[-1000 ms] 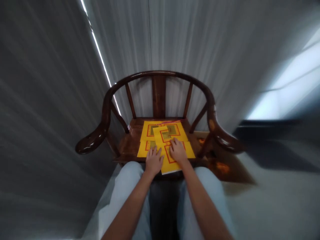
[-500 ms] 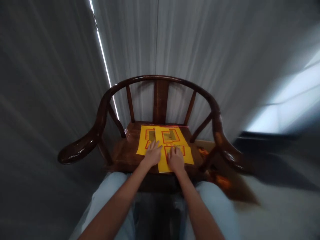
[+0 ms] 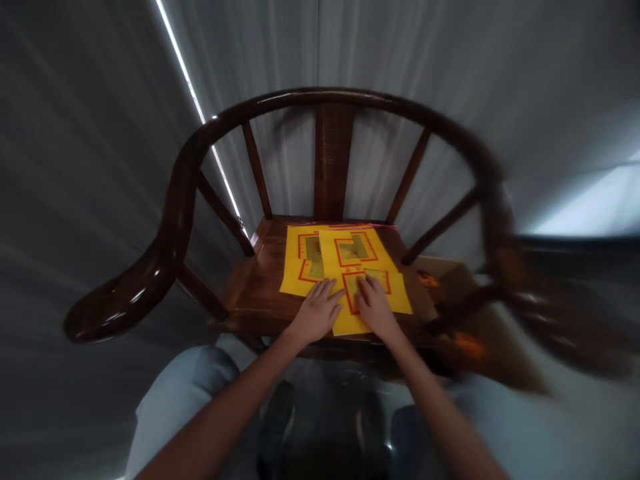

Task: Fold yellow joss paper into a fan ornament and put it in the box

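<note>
Yellow sheets of paper (image 3: 300, 283) with red printed frames and dull gold patches lie overlapping on the seat of a dark wooden armchair (image 3: 250, 293). My left hand (image 3: 317, 312) rests at the front edge of the sheets, its fingers stretched out and spread over the paper. On the front right sheet lies my right hand (image 3: 374, 305), fingers extended and slightly bent, pressing on the print. Neither hand grips anything. My palms hide part of the nearest sheet. Thin pink strips (image 3: 385, 227) run along the back of the seat.
The chair's curved rail (image 3: 325, 97) rings the seat at the back and sides. A grey corrugated wall (image 3: 290, 47) stands behind it. To the right of the chair is a cardboard box (image 3: 505, 360) with blurred orange things (image 3: 467, 345) in it. My knees flank the chair front.
My view has moved closer, so the chair and sheets look larger. Both hands stay on the paper; the left has slid back towards the front edge of the sheets.
</note>
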{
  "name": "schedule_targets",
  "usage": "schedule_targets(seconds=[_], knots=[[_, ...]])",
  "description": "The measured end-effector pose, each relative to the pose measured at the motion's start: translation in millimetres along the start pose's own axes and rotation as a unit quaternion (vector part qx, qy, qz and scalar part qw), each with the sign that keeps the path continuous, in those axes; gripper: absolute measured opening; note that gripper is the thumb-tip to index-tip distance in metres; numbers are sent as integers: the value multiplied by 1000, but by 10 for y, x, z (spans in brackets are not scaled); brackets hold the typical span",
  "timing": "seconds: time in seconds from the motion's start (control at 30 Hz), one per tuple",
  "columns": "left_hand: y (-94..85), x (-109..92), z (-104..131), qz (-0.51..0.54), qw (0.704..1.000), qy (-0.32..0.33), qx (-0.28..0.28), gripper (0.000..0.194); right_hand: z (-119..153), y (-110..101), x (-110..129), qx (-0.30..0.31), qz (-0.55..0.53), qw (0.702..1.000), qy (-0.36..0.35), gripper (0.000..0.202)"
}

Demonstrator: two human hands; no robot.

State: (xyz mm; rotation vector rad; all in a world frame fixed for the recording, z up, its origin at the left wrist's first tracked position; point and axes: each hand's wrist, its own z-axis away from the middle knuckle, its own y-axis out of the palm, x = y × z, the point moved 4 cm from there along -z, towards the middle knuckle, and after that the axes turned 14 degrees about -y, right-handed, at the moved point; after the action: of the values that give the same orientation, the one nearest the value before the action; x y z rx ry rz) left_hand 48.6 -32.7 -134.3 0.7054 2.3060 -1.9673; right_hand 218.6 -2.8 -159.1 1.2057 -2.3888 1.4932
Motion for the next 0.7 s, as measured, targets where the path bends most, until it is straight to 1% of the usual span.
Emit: schedule_targets(seconds=[0.07, 0.17, 0.2, 0.27, 0.33, 0.37, 0.43, 0.5, 0.57, 0.6, 0.63, 0.67, 0.7], knots=[[1, 1, 3, 4, 1000, -5, 2, 42, 33, -41, -55, -5, -90, 996, 5, 43], [11, -13, 3, 16, 1000, -11, 5, 40, 48, -127, -107, -39, -198, 979, 38, 40], [13, -19, 3, 19, 1000, -12, 5, 40, 43, -150, -110, -49, -227, 971, 48, 42], [11, -27, 4, 24, 1000, -16, 5, 41, 27, -170, -87, -51, -277, 958, 57, 51], [1, -24, 7, 36, 999, -21, 5, 42, 14, -171, -41, -37, -294, 953, 56, 61], [-7, -17, 9, 46, 999, -24, 5, 43, 10, -173, -16, -33, -289, 955, 56, 63], [-33, 8, 12, 79, 996, -42, 3, 46, 5, -190, 28, -37, -269, 960, 62, 60], [-76, 49, 15, 135, 988, -76, -15, 49, 0, -231, 62, -62, -265, 959, 73, 54], [-120, 89, 22, 220, 969, -109, -29, 50, -7, -294, 96, -102, -275, 952, 82, 51], [-132, 112, 26, 275, 952, -131, -26, 49, -11, -328, 115, -123, -280, 948, 84, 50], [-130, 137, 30, 336, 929, -157, -11, 49, -14, -359, 136, -140, -283, 945, 84, 50], [-113, 159, 34, 398, 897, -188, 20, 50, -17, -383, 159, -153, -284, 943, 82, 49], [-87, 174, 41, 456, 860, -221, 60, 49, -21, -399, 183, -161, -285, 942, 79, 49]])
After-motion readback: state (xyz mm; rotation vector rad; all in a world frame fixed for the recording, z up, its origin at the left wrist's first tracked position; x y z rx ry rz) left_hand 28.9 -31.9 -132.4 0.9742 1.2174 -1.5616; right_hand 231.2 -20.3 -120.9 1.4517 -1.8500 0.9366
